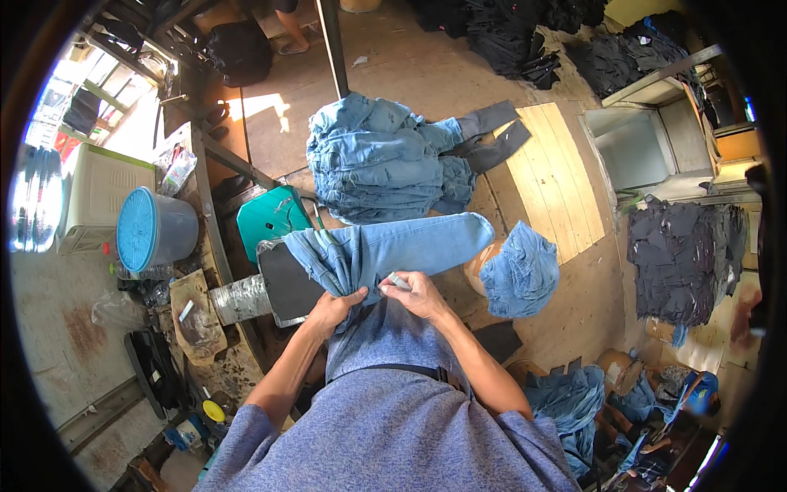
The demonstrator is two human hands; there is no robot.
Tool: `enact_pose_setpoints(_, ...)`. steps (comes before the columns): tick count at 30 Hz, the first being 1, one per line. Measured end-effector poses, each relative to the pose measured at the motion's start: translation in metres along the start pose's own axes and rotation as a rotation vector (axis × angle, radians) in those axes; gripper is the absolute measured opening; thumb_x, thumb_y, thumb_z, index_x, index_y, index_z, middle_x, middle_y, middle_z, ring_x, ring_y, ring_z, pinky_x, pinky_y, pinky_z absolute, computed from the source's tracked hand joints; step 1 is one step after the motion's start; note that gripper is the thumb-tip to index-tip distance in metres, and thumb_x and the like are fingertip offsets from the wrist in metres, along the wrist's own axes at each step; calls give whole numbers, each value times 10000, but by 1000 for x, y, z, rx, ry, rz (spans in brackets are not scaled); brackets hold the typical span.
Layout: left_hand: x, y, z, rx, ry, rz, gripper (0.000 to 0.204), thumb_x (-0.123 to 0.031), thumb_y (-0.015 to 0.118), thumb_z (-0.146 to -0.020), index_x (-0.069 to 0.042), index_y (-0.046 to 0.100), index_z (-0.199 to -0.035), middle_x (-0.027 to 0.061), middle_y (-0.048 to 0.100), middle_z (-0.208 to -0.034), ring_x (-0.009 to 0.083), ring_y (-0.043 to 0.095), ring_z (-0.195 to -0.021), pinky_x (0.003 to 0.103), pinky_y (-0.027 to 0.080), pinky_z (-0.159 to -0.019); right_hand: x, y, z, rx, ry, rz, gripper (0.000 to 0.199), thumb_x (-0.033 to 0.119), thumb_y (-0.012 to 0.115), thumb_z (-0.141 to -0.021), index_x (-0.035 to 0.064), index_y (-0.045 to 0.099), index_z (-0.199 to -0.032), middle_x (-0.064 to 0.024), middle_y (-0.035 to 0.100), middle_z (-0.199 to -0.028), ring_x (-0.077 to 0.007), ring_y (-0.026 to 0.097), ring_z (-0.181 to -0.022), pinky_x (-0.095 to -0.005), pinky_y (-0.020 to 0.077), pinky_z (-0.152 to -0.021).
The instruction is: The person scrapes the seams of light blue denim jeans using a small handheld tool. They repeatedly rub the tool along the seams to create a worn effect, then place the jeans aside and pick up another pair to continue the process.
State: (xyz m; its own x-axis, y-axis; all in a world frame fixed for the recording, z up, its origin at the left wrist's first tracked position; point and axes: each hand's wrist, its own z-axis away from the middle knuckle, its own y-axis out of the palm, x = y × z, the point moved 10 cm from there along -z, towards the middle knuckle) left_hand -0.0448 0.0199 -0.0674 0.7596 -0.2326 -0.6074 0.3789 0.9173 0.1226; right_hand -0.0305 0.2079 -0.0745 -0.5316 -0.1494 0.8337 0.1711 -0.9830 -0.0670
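A light blue pair of jeans (410,246) lies stretched over a dark padded board (284,283) in front of my waist, one leg reaching to the right. My left hand (334,310) is closed on bunched denim at the near edge, thumb on top. Just right of it, my right hand (414,297) grips a small pale grey stick-like tool (399,281) against the cloth; its exact kind is unclear. Beyond the board rises a big stack of blue jeans (377,160). A smaller blue denim heap (522,271) sits on a round stool at the right.
Tape wraps the board's arm (239,299) at the left bench. A lidded blue bucket (152,231) and a teal bin (270,220) stand on the left. Dark garments (680,258) are piled at the right. Other people sit among jeans (648,410) at lower right.
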Motion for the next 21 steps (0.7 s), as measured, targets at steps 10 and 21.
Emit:
enact_pose_setpoints(10, 5, -2, 1, -13, -107, -27, 790, -372, 824, -968, 52, 519, -1562, 197, 583, -1565, 315, 493, -1476, 456, 343, -1241, -16, 6, -17, 76, 44, 41, 287, 278, 823, -917, 7, 823, -1009, -49, 786, -864, -104, 688, -800, -315, 538, -743)
enact_pose_setpoints(21, 3, -8, -1, -120, 12, 43, 630, -265, 807, -987, 46, 584, -1488, 174, 660, -1456, 276, 603, -1339, 397, 435, -1166, -11, 1, -17, 59, 84, 31, 261, 287, 837, -896, 29, 831, -938, 14, 691, -773, -91, 610, -742, -312, 498, -709)
